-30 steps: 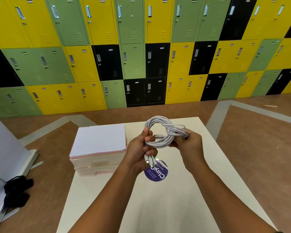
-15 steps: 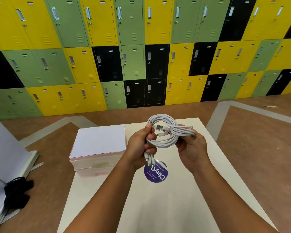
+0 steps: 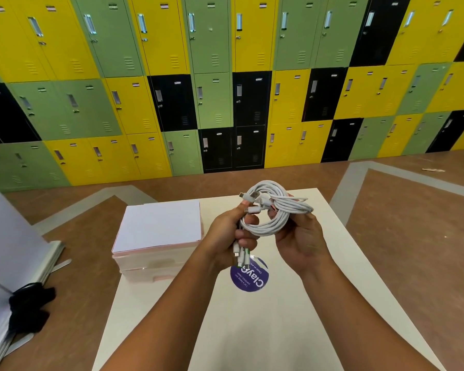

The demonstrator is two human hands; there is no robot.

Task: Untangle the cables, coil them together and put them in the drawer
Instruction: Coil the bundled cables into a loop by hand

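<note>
A bundle of white cables (image 3: 272,210) is wound into a round coil held above the cream table (image 3: 252,330). My left hand (image 3: 229,236) grips the coil's left side, with several plug ends hanging below its fingers. My right hand (image 3: 300,242) holds the coil's right side, palm turned up, thumb inside the loop. More plug ends stick out at the top of the coil. A small white and pink drawer unit (image 3: 158,236) stands on the table to the left of my hands, its drawers shut.
A round purple sticker (image 3: 252,279) lies on the table under my hands. A wall of yellow, green and black lockers (image 3: 225,89) stands beyond the brown floor. At the far left leans a white board (image 3: 6,250) with a black object (image 3: 30,306) at its base.
The coil has risen slightly and its right side has been twisted. My right hand has turned from gripping over the coil to palm up under it.
</note>
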